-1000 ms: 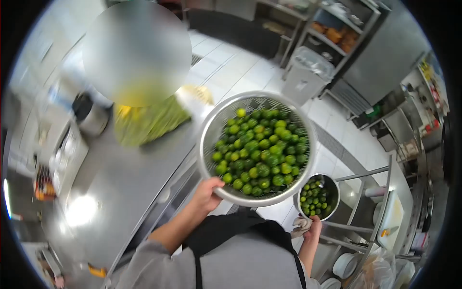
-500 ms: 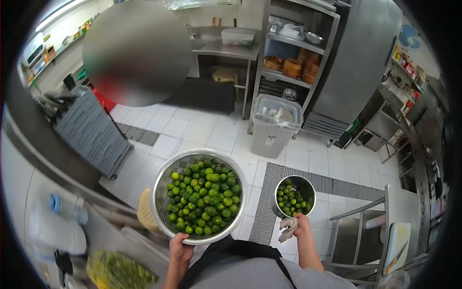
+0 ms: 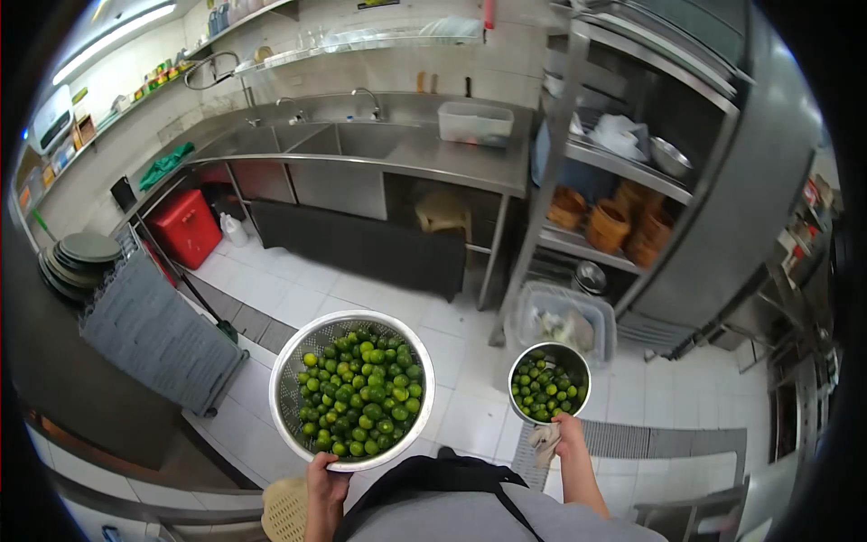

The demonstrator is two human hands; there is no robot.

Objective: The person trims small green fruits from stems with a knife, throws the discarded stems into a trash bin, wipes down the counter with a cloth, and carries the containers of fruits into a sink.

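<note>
My left hand (image 3: 327, 478) is closed on the near rim of a large metal colander (image 3: 279, 411), which is heaped with small green limes (image 3: 361, 388). On the right, my right hand (image 3: 568, 435) grips a smaller metal pot (image 3: 585, 387) at its near side, with a pale cloth (image 3: 545, 441) bunched by the fingers. More small limes (image 3: 545, 390) fill the bottom of that pot. Both vessels are held up in front of my body, apart from each other. The pot's handle, if it has one, is hidden by my hand and the cloth.
A steel sink counter (image 3: 397, 154) with a plastic tub (image 3: 475, 124) stands along the back wall. To its right are a steel shelf rack (image 3: 632, 167) and a clear-topped bin (image 3: 601, 327). A grey crate stack (image 3: 167, 334) and a beige stool (image 3: 286, 511) are on the left.
My view has moved forward and turned, bringing the sink, rack and bin closer. The colander and pot travel with my hands, both still held; the pot now overlaps the bin in view.
</note>
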